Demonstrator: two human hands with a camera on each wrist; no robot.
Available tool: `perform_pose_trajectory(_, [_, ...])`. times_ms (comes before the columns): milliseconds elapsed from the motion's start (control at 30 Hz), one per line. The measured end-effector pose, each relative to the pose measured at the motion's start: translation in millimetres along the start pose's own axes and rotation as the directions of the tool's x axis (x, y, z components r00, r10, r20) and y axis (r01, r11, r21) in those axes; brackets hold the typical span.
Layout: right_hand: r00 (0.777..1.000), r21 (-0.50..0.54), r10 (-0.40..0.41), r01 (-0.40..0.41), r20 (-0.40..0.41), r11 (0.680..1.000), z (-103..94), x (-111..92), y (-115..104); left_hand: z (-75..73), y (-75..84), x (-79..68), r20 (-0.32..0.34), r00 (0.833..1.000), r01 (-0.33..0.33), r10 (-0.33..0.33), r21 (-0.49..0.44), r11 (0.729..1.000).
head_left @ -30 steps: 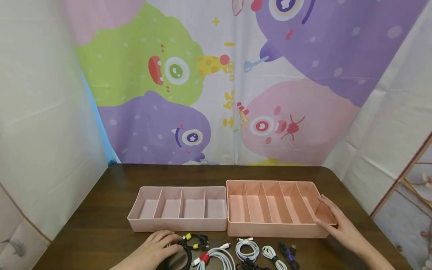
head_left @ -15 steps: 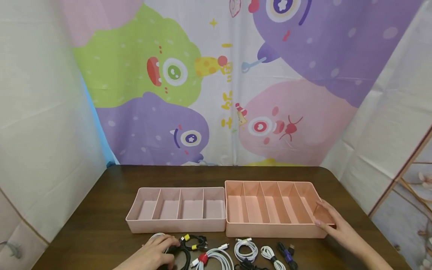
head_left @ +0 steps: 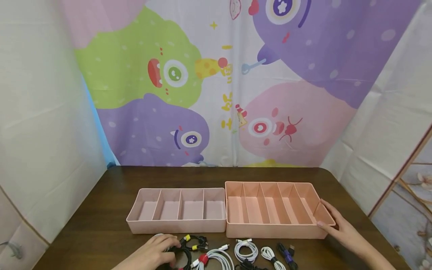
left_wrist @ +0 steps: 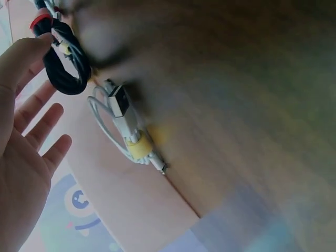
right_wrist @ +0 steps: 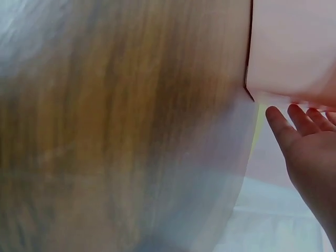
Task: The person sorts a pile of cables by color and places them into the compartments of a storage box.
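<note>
In the head view my left hand (head_left: 150, 253) is at the front left. Its thumb and forefinger pinch a coiled black cable with a red tie (left_wrist: 67, 63), and the other fingers are spread in the left wrist view. Just beyond them lies a white USB cable with a yellow tie (left_wrist: 137, 143), close to the pale pink four-compartment box (head_left: 175, 226). My right hand (head_left: 345, 232) rests at the right end of the peach five-compartment box (head_left: 276, 231), thumb at the front corner and fingers along the end wall. Those fingers are extended in the right wrist view. Both boxes stand side by side.
Along the front lie a black cable with yellow ties (head_left: 195, 242), a white cable with a red tie (head_left: 216, 257), a coiled white cable (head_left: 245, 251), a smaller white one (head_left: 272, 258) and a dark one with a purple tie (head_left: 287, 256). Dark wooden table (head_left: 84, 217).
My left fingers have drawn in onto the black cable, uncovering some white cable behind them. My right fingertips have slid from over the box's end rim to its outer side.
</note>
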State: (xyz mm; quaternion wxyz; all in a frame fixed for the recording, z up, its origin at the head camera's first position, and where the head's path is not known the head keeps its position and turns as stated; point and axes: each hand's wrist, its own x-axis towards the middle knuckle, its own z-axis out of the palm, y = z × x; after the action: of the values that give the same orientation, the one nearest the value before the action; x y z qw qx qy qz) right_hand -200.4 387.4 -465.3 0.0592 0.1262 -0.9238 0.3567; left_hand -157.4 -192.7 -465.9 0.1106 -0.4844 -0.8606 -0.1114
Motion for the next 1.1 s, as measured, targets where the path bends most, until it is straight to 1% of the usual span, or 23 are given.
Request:
perform_pose_trajectory(100, [1.0,0.037,-0.022,0.022,0.001,0.999,0.0,-0.7,2.1,-5.4,0.9,2.0,0.04,0.999,0.038,-0.036,-0.051,0.998])
perform_pose_trajectory(200, [1.0,0.033,-0.022,0.022,0.006,0.999,0.1,-2.4,2.4,-9.9,1.3,3.2,0.07,0.995,0.071,-0.065,-0.092,0.993])
perform_pose_trajectory(267, [1.0,0.014,-0.015,0.015,0.004,1.0,0.3,-3.2,2.3,-11.0,0.7,4.6,0.034,0.999,0.042,-0.039,-0.069,0.997])
perform_pose_trajectory(333, [1.0,-0.01,-0.012,0.012,-0.002,1.0,0.6,-3.9,1.9,-10.9,-0.1,6.4,-0.029,1.0,-0.005,0.004,-0.031,1.0])
perform_pose_trajectory(400, [1.0,-0.034,-0.01,0.01,-0.013,0.999,1.0,-4.4,1.7,-10.2,-1.0,9.0,-0.101,0.994,-0.051,0.052,0.015,0.999])
perform_pose_trajectory(433, [1.0,-0.042,-0.01,0.01,-0.016,0.999,1.0,-4.6,1.6,-9.8,-1.6,10.4,-0.136,0.988,-0.072,0.077,0.037,0.997])
perform_pose_trajectory(533, [1.0,-0.063,-0.01,0.009,-0.02,0.998,0.3,-5.1,0.6,-9.9,-2.6,15.1,-0.19,0.976,-0.093,0.104,0.067,0.993])
perform_pose_trajectory(633, [1.0,-0.075,-0.005,0.004,-0.014,0.997,-1.1,-5.4,-0.7,-11.1,-3.0,20.0,-0.216,0.971,-0.085,0.104,0.095,0.992])
perform_pose_trajectory(733, [1.0,-0.074,-0.001,0.0,-0.011,0.997,-1.6,-5.7,-1.9,-12.1,-3.3,24.9,-0.226,0.969,-0.076,0.101,0.116,0.99])
perform_pose_trajectory(933, [0.999,-0.072,-0.024,0.022,-0.024,0.997,-0.5,-6.8,-3.7,-13.0,-4.8,32.3,-0.239,0.963,-0.099,0.121,0.104,0.99])
perform_pose_trajectory(1100, [0.999,-0.067,-0.032,0.03,-0.026,0.997,0.1,-6.8,-4.0,-13.9,-6.5,35.4,-0.243,0.962,-0.099,0.122,0.106,0.989])
